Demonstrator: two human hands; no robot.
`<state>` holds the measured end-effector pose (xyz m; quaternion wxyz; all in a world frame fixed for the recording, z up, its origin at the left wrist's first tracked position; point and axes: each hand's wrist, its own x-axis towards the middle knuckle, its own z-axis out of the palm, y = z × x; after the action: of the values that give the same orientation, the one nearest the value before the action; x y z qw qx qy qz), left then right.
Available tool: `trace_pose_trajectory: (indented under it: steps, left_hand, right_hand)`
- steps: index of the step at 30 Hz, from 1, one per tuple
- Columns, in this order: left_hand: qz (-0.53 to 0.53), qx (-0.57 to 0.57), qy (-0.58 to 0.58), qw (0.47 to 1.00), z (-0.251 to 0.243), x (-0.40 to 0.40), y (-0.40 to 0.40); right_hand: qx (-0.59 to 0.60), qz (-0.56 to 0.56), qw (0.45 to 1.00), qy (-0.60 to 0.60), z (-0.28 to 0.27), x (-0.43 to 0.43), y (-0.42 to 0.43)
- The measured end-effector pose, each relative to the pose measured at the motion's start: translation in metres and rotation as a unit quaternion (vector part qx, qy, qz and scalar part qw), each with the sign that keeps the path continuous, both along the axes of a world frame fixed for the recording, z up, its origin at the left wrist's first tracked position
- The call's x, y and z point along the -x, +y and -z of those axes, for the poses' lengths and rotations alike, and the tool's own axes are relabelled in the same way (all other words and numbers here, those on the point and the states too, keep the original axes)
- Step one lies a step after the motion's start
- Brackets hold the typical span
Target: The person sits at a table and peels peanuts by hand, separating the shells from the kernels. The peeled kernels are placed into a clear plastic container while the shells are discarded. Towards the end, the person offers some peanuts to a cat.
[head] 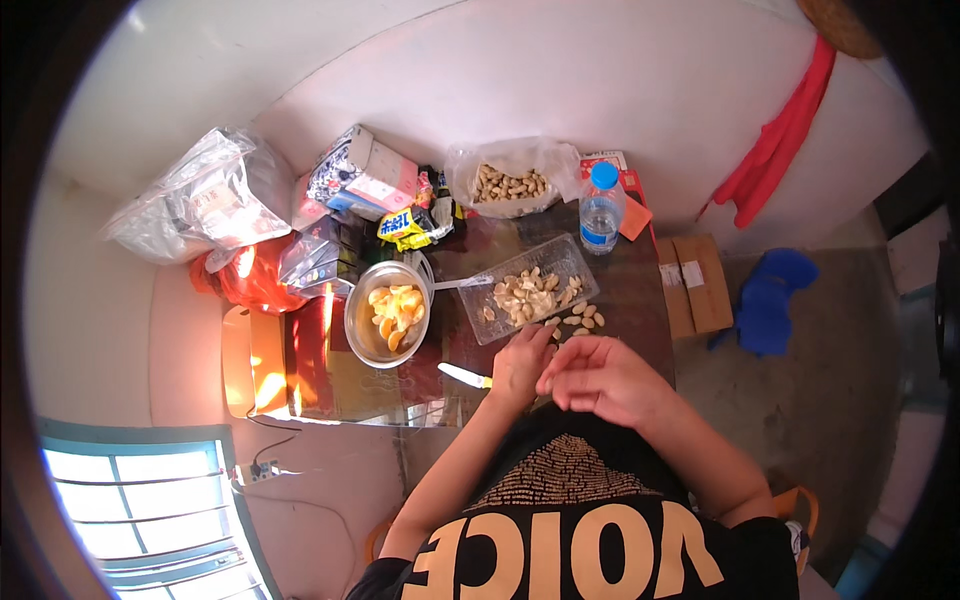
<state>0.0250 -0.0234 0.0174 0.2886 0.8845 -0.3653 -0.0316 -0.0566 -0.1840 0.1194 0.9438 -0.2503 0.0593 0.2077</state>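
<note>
My left hand [519, 365] rests at the near edge of the table, its fingertips beside the loose peanuts [586, 318] and the lower edge of a clear plastic tray [480, 289]. Peanut shells [525, 292] are heaped in that tray. Right beside it, my right hand [607, 379] is raised with fingers bent toward the thumb; whether anything is between them is hidden. What the left fingers may hold cannot be seen either. A knife [463, 374] with a white blade and yellow handle lies left of my left wrist, its handle end partly covered.
A metal bowl [358, 349] of peeled orange segments [397, 307] stands left of the tray. Behind are a plastic bag of peanuts [511, 184], a water bottle [602, 210], snack packets [409, 225] and boxes [375, 176]. A cardboard box [696, 285] sits right of the table.
</note>
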Motion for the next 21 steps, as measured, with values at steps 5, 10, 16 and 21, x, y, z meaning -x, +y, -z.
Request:
trace_pose_trajectory:
  steps: [5, 10, 16, 21]
  left_hand:
    - [0.010, -0.041, -0.044, 0.998, 0.016, 0.004, -0.012]
    - [0.002, -0.013, 0.000, 1.000, 0.015, 0.007, -0.011]
    - [-0.017, 0.022, 0.033, 0.999, 0.017, 0.012, -0.014]
    - [-0.022, 0.030, 0.039, 0.999, 0.022, 0.011, -0.011]
  right_hand:
    - [-0.023, -0.208, 0.978, -0.005, -0.088, 0.019, 0.012]
    - [-0.082, -0.276, 0.955, -0.075, -0.152, 0.038, 0.014]
    - [-0.239, -0.236, 0.935, -0.110, -0.161, 0.062, 0.020]
    - [-0.223, -0.230, 0.938, -0.135, -0.159, 0.061, 0.016]
